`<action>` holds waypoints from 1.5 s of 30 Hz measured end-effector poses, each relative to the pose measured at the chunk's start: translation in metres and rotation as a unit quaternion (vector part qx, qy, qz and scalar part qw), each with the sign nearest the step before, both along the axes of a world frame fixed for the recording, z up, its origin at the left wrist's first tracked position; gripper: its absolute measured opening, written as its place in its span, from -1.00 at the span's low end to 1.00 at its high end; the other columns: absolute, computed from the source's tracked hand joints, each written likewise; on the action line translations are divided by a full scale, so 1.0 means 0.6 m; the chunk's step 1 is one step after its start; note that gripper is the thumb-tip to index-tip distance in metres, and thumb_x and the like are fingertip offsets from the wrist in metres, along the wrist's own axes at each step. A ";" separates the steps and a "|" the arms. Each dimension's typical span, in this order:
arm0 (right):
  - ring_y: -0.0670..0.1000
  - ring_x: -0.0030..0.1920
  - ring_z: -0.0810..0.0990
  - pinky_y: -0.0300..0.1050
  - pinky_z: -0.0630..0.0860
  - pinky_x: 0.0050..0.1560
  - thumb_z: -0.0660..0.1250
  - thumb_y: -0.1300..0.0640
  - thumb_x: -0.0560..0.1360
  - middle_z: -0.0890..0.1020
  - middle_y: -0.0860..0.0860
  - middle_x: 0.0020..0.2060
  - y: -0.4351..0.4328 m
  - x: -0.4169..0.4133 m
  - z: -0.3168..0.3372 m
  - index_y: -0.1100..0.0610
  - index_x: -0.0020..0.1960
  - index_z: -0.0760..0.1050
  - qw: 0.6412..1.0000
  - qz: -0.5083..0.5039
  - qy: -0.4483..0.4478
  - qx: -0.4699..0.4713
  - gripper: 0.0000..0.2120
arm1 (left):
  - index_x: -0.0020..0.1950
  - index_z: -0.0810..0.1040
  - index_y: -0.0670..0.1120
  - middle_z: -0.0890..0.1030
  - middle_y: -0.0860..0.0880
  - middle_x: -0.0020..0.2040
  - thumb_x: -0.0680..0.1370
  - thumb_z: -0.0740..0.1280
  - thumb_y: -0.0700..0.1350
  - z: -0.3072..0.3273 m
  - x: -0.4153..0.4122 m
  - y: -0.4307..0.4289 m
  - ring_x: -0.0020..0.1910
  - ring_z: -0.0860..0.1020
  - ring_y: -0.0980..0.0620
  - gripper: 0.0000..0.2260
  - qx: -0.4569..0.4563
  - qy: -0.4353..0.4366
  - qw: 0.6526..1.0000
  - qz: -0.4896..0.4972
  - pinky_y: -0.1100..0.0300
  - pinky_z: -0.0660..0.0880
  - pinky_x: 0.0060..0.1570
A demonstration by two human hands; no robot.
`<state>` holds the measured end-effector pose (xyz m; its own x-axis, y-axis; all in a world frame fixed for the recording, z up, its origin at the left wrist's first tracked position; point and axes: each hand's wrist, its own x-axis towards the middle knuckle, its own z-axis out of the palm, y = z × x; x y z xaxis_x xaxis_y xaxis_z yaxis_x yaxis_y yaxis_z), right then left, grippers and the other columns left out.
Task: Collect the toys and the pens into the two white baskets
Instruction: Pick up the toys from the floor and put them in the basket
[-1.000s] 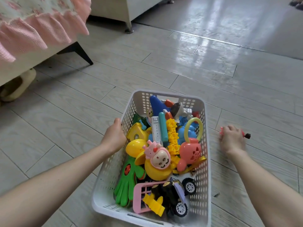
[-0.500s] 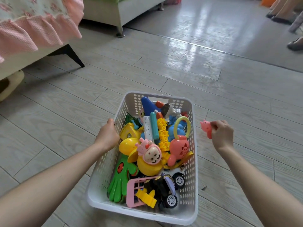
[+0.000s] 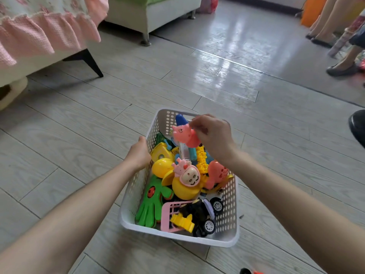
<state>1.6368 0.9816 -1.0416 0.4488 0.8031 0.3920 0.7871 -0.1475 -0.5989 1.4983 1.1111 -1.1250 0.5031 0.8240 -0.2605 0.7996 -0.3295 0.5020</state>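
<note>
At far left, a pink ruffled cover (image 3: 39, 34) hangs over a furniture edge and is cut off by the frame; a black leg (image 3: 87, 61) shows beneath it. My left hand (image 3: 138, 155) grips the left rim of the white basket (image 3: 136, 186); its fingertips are hidden inside the wall. The basket sits on the grey plank floor (image 3: 79, 123), filled with toys: a green hand clapper (image 3: 152, 206), a pink cart (image 3: 167, 216), a yellow round doll with a pink face (image 3: 186, 181), and a black toy car (image 3: 203, 220). Items deeper in the pile are hard to identify. My right hand (image 3: 214, 135) hovers above the basket's far end, thumb and fingers pinching a pink pig figure (image 3: 184, 134); my wrist covers the toys below. Open floor surrounds the basket on all sides. At the bottom edge, a black-and-orange object (image 3: 249, 271) is cropped. At far right, another person's legs (image 3: 327, 20) and shoes are partly out of frame.
</note>
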 end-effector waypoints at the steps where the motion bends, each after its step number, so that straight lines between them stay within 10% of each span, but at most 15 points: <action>1: 0.11 -0.02 0.60 -0.06 0.52 0.04 0.28 0.39 0.45 0.65 0.17 -0.01 0.002 -0.004 -0.008 0.28 -0.03 0.64 1.000 0.000 0.001 -0.009 -0.81 | 0.22 0.26 -0.33 0.46 -0.39 0.17 0.51 0.12 -0.37 0.001 0.000 -0.001 0.16 0.45 -0.34 -0.72 -0.002 -0.002 1.000 -0.001 0.03 0.34 -0.09; 7: 0.12 0.13 0.53 -0.31 0.35 0.09 0.27 0.32 0.49 0.57 0.16 0.11 -0.044 0.027 -0.048 0.27 0.13 0.55 0.979 -0.192 0.072 -0.004 -0.77 | 0.29 0.24 -0.30 0.45 -0.36 0.20 0.54 0.16 -0.31 -0.004 -0.004 0.004 0.17 0.46 -0.31 -0.67 -0.027 -0.013 1.000 0.004 -0.01 0.42 0.00; 11: 0.13 0.25 0.45 -0.03 0.39 0.23 0.24 0.18 0.53 0.45 0.17 0.27 -0.097 0.042 -0.095 0.30 0.32 0.33 0.920 -0.300 0.206 -0.144 -0.60 | 0.26 0.25 -0.32 0.46 -0.36 0.17 0.53 0.13 -0.33 -0.005 -0.005 0.008 0.14 0.46 -0.31 -0.71 -0.012 -0.015 1.000 -0.004 0.01 0.35 -0.11; 18: 0.22 -0.15 0.59 0.15 0.57 -0.12 0.13 0.31 0.53 0.60 0.26 -0.15 -0.144 0.017 -0.119 0.37 -0.07 0.51 0.887 -0.289 0.273 -0.236 -0.80 | 0.19 0.32 -0.31 0.49 -0.34 0.08 0.52 0.19 -0.31 -0.009 -0.011 0.008 0.05 0.48 -0.29 -0.75 -0.001 -0.009 0.999 -0.043 0.07 0.33 -0.19; 25: -0.02 -0.42 0.32 -0.30 0.21 -0.52 0.17 0.31 0.51 0.39 0.05 -0.44 -0.267 -0.085 -0.116 0.23 -0.34 0.37 0.867 -0.339 0.277 -0.238 -0.75 | 0.18 0.36 -0.29 0.52 -0.33 0.05 0.50 0.14 -0.36 -0.010 -0.008 -0.031 0.00 0.48 -0.27 -0.75 0.023 0.007 0.988 -0.153 -0.03 0.40 -0.09; 36: 0.03 -0.19 0.54 -0.16 0.49 -0.22 0.17 0.20 0.57 0.56 0.11 -0.21 -0.360 -0.113 -0.112 0.31 0.04 0.50 0.848 -0.303 0.404 -0.158 -0.80 | 0.20 0.34 -0.26 0.53 -0.38 0.07 0.51 0.18 -0.34 -0.029 -0.005 -0.067 0.04 0.50 -0.35 -0.74 0.044 0.014 0.976 -0.214 -0.01 0.35 -0.15; 45: 0.14 0.28 0.40 -0.07 0.38 0.23 0.28 -0.13 0.47 0.42 0.11 0.26 -0.461 -0.105 -0.225 -0.02 0.39 0.28 0.818 -0.215 0.100 -0.524 -0.47 | 0.16 0.35 -0.29 0.52 -0.39 0.07 0.54 0.14 -0.34 -0.028 -0.004 -0.074 0.05 0.50 -0.34 -0.80 0.049 0.023 0.979 -0.196 -0.02 0.36 -0.12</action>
<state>1.5740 0.7047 -1.1766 0.7492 0.4026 -0.5259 0.4298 -0.8997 -0.0765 1.4958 1.0668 -1.1421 0.7758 0.5918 -0.2188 0.6224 -0.6609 0.4193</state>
